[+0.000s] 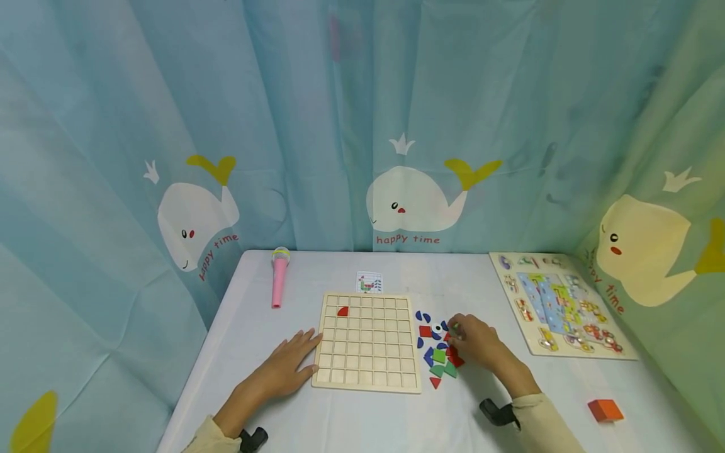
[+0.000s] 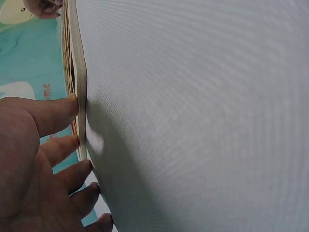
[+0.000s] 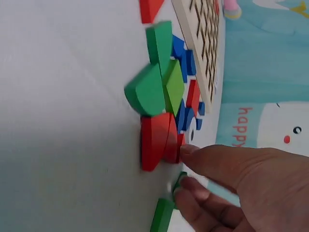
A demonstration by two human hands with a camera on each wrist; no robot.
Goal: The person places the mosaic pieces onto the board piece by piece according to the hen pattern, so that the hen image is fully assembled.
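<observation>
A wooden grid board [image 1: 367, 343] lies on the table with one red quarter-circle piece [image 1: 343, 311] in an upper-left cell. My left hand [image 1: 287, 365] rests beside its left edge, fingers spread. Thumb and fingertips [image 2: 72, 105] touch that edge in the left wrist view. To the right of the board my right hand [image 1: 478, 340] reaches into a loose pile of pieces. Its fingertips are at a small green piece [image 3: 179, 180], while the thumb is at a red piece [image 3: 180, 145], with a gap between thumb and fingers. Green quarter-circle pieces [image 3: 146, 92] and blue half-circle pieces [image 1: 419, 315] lie around.
A small pattern card [image 1: 369, 282] lies behind the board. The pink toy microphone [image 1: 279, 277] is at the back left. At the right are a wooden picture puzzle [image 1: 527, 321] and an orange block [image 1: 605, 410]. A whale-print curtain [image 1: 317, 126] surrounds the table.
</observation>
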